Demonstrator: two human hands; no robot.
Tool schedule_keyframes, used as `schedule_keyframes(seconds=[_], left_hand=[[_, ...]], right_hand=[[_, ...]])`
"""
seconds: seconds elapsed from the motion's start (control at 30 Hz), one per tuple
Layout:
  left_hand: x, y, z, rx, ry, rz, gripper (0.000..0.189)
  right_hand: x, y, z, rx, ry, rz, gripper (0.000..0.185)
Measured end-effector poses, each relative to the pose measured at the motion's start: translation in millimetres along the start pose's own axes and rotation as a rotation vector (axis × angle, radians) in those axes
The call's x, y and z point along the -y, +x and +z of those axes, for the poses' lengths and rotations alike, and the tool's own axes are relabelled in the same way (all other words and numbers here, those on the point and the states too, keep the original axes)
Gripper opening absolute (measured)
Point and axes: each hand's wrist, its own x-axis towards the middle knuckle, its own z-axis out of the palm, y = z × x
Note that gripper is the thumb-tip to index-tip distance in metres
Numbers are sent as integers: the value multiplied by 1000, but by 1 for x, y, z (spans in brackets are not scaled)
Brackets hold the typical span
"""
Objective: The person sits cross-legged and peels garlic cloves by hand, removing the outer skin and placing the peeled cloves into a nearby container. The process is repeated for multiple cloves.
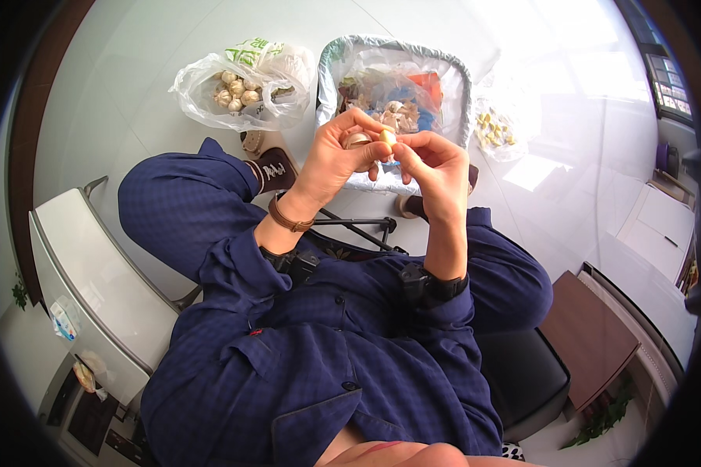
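Observation:
My left hand holds a garlic bulb with its papery skin against the palm. A pale peeled garlic clove is pinched between its thumb and index finger. The thumb and index fingertips of my right hand touch the same clove from the other side. Both hands are above the near part of a waste bin lined with a plastic bag. Inside the bin lie garlic skins and an orange wrapper; the hands hide part of its contents.
Left of the bin, an open plastic bag holds several whole garlic bulbs. Peeled cloves lie on a plastic bag right of the bin. A white table stands at my left, a black stool at my right. Black metal legs show between my knees.

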Motion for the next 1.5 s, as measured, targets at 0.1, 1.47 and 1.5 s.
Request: schedule_keyframes(seconds=[0.1, 1.47, 1.5], left_hand=[[0, 0, 0, 2, -20, -26, 17], [-6, -1, 7, -108, 161, 55, 23], [-6, -1, 7, -105, 176, 56, 23]], right_hand=[[-1, 1, -2, 1, 36, 19, 15], [8, -7, 19, -272, -496, -391, 9], [8, -7, 20, -271, -521, -407, 9]])
